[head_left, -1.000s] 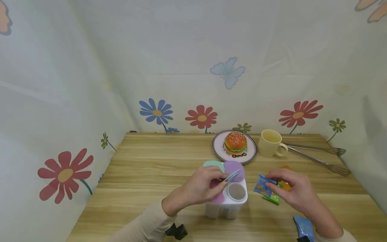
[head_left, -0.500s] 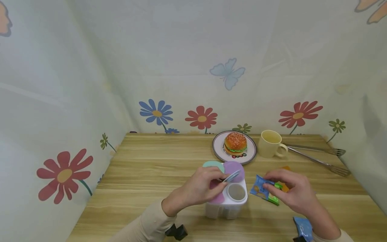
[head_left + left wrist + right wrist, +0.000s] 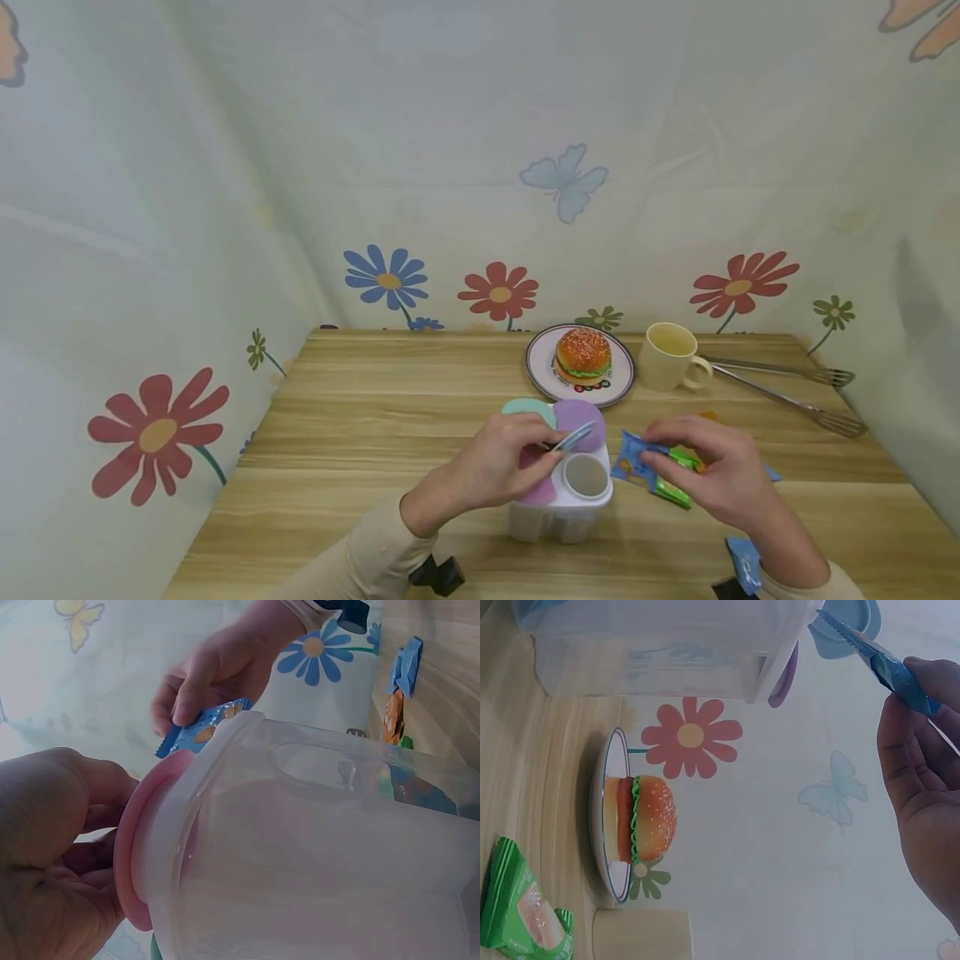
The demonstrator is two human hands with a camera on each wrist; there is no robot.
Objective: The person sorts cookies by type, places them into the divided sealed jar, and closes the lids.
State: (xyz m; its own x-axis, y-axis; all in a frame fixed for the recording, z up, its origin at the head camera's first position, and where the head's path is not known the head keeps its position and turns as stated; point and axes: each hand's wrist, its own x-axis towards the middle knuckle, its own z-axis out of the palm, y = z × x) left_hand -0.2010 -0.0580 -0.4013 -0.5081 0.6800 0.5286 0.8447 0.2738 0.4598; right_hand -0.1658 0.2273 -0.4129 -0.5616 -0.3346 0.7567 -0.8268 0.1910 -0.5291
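My left hand [image 3: 495, 462] pinches a light blue round lid [image 3: 576, 435] on edge, just above a clear container [image 3: 300, 825] with a white top. One round opening [image 3: 587, 476] in that top is uncovered; mint, purple and pink lids [image 3: 580, 423] cover the others. My right hand [image 3: 712, 467] pinches a blue snack packet [image 3: 633, 458] between thumb and fingers, just right of the opening. In the right wrist view the packet's tip points toward the light blue lid. A blue patch shows through the container wall; whether it lies inside or behind, I cannot tell.
Green [image 3: 672, 492] and orange packets lie under the right hand, a blue packet [image 3: 744, 565] nearer the front. Behind stand a plate [image 3: 542, 379] with a toy hamburger [image 3: 583, 357] and a yellow mug [image 3: 667, 362]. Two metal utensils [image 3: 806, 408] lie at the right.
My right hand has moved left with the blue packet, closer to the uncovered opening. The left hand and the light blue lid have stayed in place.
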